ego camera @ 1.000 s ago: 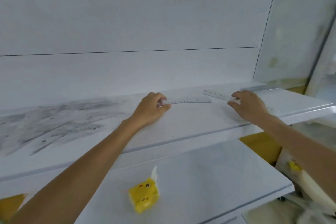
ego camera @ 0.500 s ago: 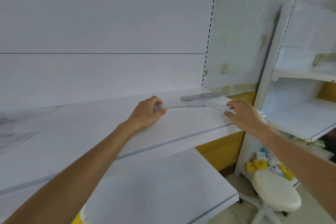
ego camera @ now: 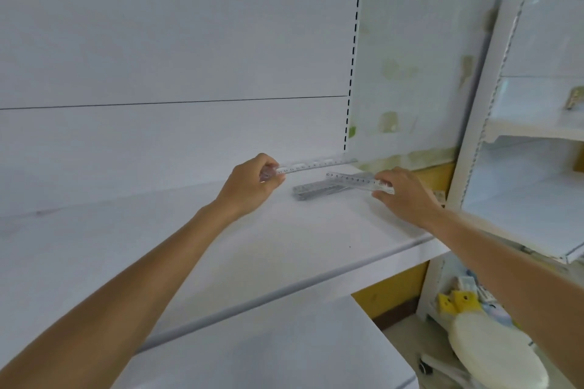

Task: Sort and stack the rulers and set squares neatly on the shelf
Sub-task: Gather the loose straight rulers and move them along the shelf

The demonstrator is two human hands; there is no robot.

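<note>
White shelf (ego camera: 252, 246) fills my view. My left hand (ego camera: 249, 186) curls round one end of a clear ruler (ego camera: 313, 166) by the back panel (ego camera: 173, 41). My right hand (ego camera: 404, 196) pinches a second ruler (ego camera: 354, 179) (numbers showing) over the ruler stack (ego camera: 316, 191) lying on the shelf.
</note>
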